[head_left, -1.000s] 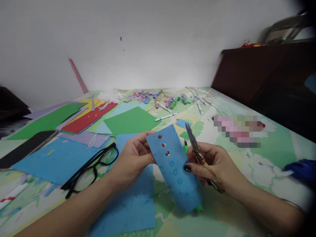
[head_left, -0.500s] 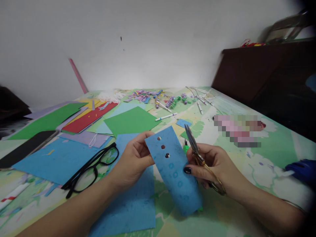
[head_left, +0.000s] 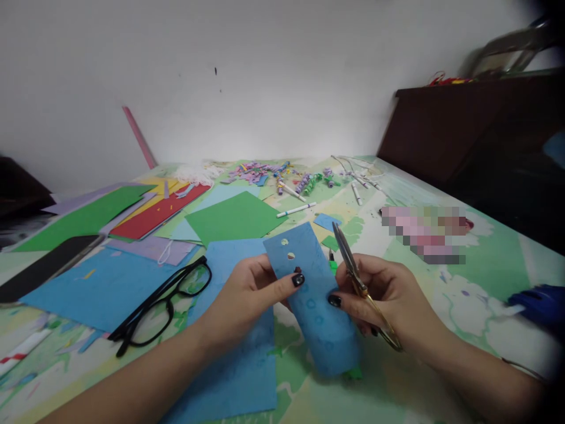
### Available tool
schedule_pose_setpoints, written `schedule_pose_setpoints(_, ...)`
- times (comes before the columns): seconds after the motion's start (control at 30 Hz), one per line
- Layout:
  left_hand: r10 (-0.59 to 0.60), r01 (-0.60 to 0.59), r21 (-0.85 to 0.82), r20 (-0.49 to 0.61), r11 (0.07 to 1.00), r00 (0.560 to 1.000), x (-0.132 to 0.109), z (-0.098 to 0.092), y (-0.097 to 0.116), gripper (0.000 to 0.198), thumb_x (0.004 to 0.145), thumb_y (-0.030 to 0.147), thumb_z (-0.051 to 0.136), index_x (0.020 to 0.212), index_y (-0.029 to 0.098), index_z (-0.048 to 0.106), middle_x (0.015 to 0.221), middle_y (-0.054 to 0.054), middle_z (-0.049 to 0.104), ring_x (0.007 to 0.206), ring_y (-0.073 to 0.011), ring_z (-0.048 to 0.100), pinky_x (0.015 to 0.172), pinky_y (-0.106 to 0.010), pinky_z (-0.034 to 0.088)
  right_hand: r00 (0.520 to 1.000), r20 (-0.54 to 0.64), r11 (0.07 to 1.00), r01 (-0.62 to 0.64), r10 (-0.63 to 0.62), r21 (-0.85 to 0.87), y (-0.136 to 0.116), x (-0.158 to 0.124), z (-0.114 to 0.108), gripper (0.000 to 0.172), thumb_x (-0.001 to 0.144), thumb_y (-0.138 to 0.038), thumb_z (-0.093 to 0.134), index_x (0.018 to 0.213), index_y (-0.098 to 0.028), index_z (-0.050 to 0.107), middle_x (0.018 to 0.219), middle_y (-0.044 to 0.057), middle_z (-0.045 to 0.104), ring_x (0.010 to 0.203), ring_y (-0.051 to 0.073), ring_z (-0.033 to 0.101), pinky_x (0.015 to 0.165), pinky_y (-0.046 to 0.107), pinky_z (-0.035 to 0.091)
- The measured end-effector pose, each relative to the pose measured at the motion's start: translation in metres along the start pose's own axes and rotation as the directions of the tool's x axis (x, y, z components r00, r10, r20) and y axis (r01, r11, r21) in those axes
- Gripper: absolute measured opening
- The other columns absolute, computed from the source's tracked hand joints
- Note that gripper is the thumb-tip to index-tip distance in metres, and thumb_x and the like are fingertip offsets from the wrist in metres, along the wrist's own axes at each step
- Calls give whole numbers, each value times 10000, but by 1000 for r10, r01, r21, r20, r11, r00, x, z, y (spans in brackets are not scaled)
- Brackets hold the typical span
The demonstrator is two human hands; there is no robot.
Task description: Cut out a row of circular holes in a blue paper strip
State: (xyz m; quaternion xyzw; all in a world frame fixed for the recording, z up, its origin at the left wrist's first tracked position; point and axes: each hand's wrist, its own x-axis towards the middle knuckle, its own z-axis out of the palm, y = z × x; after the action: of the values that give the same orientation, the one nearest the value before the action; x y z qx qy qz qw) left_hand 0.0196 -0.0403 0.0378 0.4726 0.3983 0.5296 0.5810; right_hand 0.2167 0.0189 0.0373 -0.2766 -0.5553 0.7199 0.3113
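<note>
My left hand (head_left: 260, 294) pinches a blue foam sheet (head_left: 315, 312) at its left edge, thumb across the front. Three holes are cut in a row near its upper end, and small rings are marked below them. The sheet's lower end curls. My right hand (head_left: 379, 294) grips the sheet's right edge between thumb and fingers, and also holds gold-handled scissors (head_left: 351, 262), blades pointing up and away. Behind the sheet, part of a green thing (head_left: 333, 266) with a dark tip shows; I cannot make out what it is. A larger blue sheet (head_left: 247, 377) lies on the table beneath my left hand.
Black glasses (head_left: 170, 306) lie left of my hands, near a dark phone (head_left: 48, 265). Green sheets (head_left: 238, 215), a red sheet (head_left: 161, 212) and markers (head_left: 296, 209) lie farther back. Purple scraps (head_left: 253, 172) are heaped by the wall. A dark blue object (head_left: 536, 306) sits at right.
My left thumb has slid down and across the sheet's front, beside the lowest hole. The sheet now bends more at its lower end. The scissors stay in my right hand.
</note>
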Motion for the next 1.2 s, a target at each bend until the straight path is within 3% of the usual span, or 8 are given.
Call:
schedule_pose_setpoints(0.13, 24, -24, 19, -7, 1000, 1000, 0, 1, 1, 129, 817, 218, 702, 937, 213, 748, 871, -12, 756, 758, -118, 674, 742, -230, 551, 1000, 20, 1000, -6, 7, -12, 0, 1, 0, 291, 600, -86, 832, 730, -157, 581, 541, -84, 543, 383, 16, 462, 355, 98, 392)
schedule_pose_setpoints(0.5, -16, 22, 50, -115, 999, 993, 2, -6, 0, 180, 695, 268, 810, 820, 170, 726, 836, -36, 755, 721, -141, 670, 673, -242, 542, 1000, 10, 992, 7, -6, -125, 2, 0, -2, 278, 655, -241, 825, 760, -175, 577, 559, -71, 506, 396, 29, 422, 352, 137, 366)
schedule_pose_setpoints(0.83, 1, 6, 54, -144, 999, 990, 4, -6, 2, 243, 747, 283, 769, 957, 178, 708, 937, -51, 745, 783, -162, 670, 706, -274, 544, 1000, 6, 994, -1, 1, -113, 3, 2, -4, 276, 654, -226, 828, 788, -171, 594, 534, -76, 536, 372, 38, 478, 356, 132, 367)
schedule_pose_setpoints(1.0, -40, 42, 6, -211, 999, 977, 8, -10, 4, 238, 755, 294, 742, 963, 180, 725, 918, -46, 740, 779, -146, 659, 675, -244, 532, 986, -158, 952, -7, -44, -307, -1, 10, -16, 274, 713, -357, 745, 855, -167, 608, 637, -5, 639, 381, 74, 494, 353, 188, 359)
schedule_pose_setpoints(1.07, -64, 68, 13, -235, 998, 970, 11, -15, 2, 229, 743, 295, 748, 934, 171, 728, 901, -46, 739, 761, -138, 652, 657, -236, 529, 955, -284, 883, -54, -91, -465, -5, 18, -29, 277, 711, -363, 717, 880, -162, 628, 636, 9, 643, 395, 89, 477, 376, 217, 362)
schedule_pose_setpoints(1.1, -82, 89, 18, -247, 996, 966, 12, -17, 0, 228, 731, 295, 759, 914, 162, 728, 875, -48, 737, 740, -133, 649, 640, -231, 525, 935, -328, 800, -93, -134, -592, -7, 22, -36, 266, 721, -351, 697, 899, -160, 645, 619, 12, 637, 423, 103, 485, 406, 229, 370)
schedule_pose_setpoints(1.13, -101, 111, 24, -259, 994, 961, 14, -20, -2, 230, 716, 297, 771, 890, 153, 727, 841, -48, 734, 716, -128, 646, 623, -225, 521, 910, -358, 667, -135, -208, -732, -9, 26, -44, 249, 733, -341, 676, 907, -163, 662, 604, 16, 639, 446, 119, 493, 434, 242, 370)
schedule_pose_setpoints(1.2, -134, 152, 42, -281, 988, 950, 16, -25, -8, 230, 686, 297, 794, 830, 136, 714, 764, -40, 718, 659, -115, 634, 593, -214, 513, 887, -348, 282, -265, -305, -922, -13, 33, -60, 205, 754, -294, 633, 904, -165, 689, 667, 53, 678, 588, 184, 582, 509, 266, 378)
